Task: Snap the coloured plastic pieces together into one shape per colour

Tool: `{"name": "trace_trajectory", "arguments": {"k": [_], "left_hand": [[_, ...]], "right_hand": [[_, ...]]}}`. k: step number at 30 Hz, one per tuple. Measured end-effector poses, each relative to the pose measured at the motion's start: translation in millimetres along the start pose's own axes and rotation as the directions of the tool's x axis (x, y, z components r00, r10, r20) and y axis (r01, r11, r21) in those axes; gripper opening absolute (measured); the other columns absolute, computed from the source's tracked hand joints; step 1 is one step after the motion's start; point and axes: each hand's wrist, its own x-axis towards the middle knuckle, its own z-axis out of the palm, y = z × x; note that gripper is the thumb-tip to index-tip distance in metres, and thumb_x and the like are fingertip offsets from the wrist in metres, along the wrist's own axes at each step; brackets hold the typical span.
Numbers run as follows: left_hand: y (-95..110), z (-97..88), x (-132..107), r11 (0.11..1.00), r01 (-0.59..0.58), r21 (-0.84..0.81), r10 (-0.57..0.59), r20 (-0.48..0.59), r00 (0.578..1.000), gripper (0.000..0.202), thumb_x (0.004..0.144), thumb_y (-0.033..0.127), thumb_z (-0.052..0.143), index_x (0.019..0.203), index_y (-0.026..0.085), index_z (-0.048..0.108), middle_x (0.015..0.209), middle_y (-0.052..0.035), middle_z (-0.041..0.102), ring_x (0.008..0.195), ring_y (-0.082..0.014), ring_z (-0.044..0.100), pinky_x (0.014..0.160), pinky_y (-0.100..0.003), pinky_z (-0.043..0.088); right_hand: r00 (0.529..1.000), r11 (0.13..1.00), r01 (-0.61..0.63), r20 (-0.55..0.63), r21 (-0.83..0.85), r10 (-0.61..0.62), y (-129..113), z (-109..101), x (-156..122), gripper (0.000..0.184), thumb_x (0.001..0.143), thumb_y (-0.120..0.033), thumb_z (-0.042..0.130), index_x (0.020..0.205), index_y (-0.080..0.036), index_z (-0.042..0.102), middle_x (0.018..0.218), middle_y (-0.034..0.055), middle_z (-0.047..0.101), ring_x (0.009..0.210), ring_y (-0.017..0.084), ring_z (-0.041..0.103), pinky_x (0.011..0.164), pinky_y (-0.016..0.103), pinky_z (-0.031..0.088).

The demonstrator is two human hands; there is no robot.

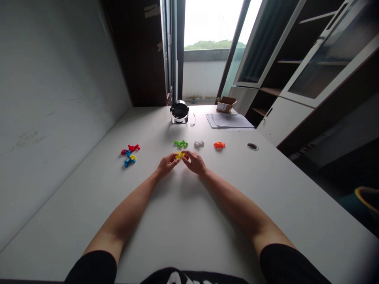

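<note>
Through the head camera I see the yellow piece (179, 156) between the fingertips of both hands: the left hand (166, 165) pinches its left side, the right hand (194, 162) its right, with red showing there. Just beyond sit the green piece (181, 144) and white piece (199, 144); the orange piece (219, 145) lies farther right.

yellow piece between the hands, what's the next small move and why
Probably ease the yellow piece gently against the red piece to test whether they fit. Both show between the fingertips of the left hand and right hand, so little movement seems needed. Whether they are already joined is too small to tell.
</note>
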Motion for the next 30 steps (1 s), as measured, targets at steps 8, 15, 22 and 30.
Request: {"name": "trace_trajectory", "arguments": {"k": [8, 15, 22, 30], "left_hand": [[3.7, -1.6, 1.5, 0.999, 0.048, -0.025, -0.046, 0.053, 0.998, 0.03, 0.09, 0.04, 0.057, 0.106, 0.018, 0.067, 0.084, -0.0032, 0.07, 0.068, -0.0141, 0.062, 0.069, -0.027, 0.051], [11.5, -5.1, 1.4, 0.999, 0.043, 0.004, -0.043, 0.089, 0.995, 0.036, 0.094, 0.047, 0.049, 0.084, 0.017, 0.067, 0.078, -0.0037, 0.068, 0.068, -0.0146, 0.06, 0.069, -0.026, 0.048], [3.0, -1.1, 1.3, 0.998, 0.029, -0.048, -0.027, 0.031, 0.999, 0.033, 0.086, 0.044, 0.064, 0.105, 0.017, 0.065, 0.086, -0.0028, 0.066, 0.069, -0.0127, 0.058, 0.064, -0.023, 0.046], [-1.3, -0.8, 1.6, 0.999, 0.05, -0.016, -0.049, 0.007, 0.999, 0.031, 0.086, 0.045, 0.062, 0.099, 0.017, 0.066, 0.079, -0.0009, 0.064, 0.067, -0.0128, 0.056, 0.062, -0.024, 0.045]], "right_hand": [[0.998, 0.997, 0.054, 0.03, -0.053, -0.052, 1.4, 0.9, 1.3, 0.021, 0.098, -0.03, 0.054, 0.116, -0.024, 0.062, 0.091, 0.0051, 0.07, 0.081, 0.02, 0.062, 0.081, 0.033, 0.046], [0.998, 0.997, 0.055, 0.026, -0.062, -0.054, 4.0, 2.6, 0.7, 0.019, 0.099, -0.034, 0.052, 0.109, -0.023, 0.063, 0.093, 0.0064, 0.069, 0.081, 0.02, 0.062, 0.08, 0.033, 0.046], [0.999, 0.997, 0.033, 0.03, -0.069, -0.031, 2.9, 1.6, 0.6, 0.019, 0.1, -0.036, 0.051, 0.105, -0.022, 0.063, 0.092, 0.006, 0.068, 0.08, 0.019, 0.06, 0.078, 0.031, 0.044], [1.0, 0.999, 0.014, 0.021, -0.04, -0.013, 0.3, 0.0, 0.5, 0.02, 0.099, -0.038, 0.053, 0.105, -0.023, 0.063, 0.086, 0.0044, 0.067, 0.077, 0.018, 0.061, 0.075, 0.03, 0.044]]}}
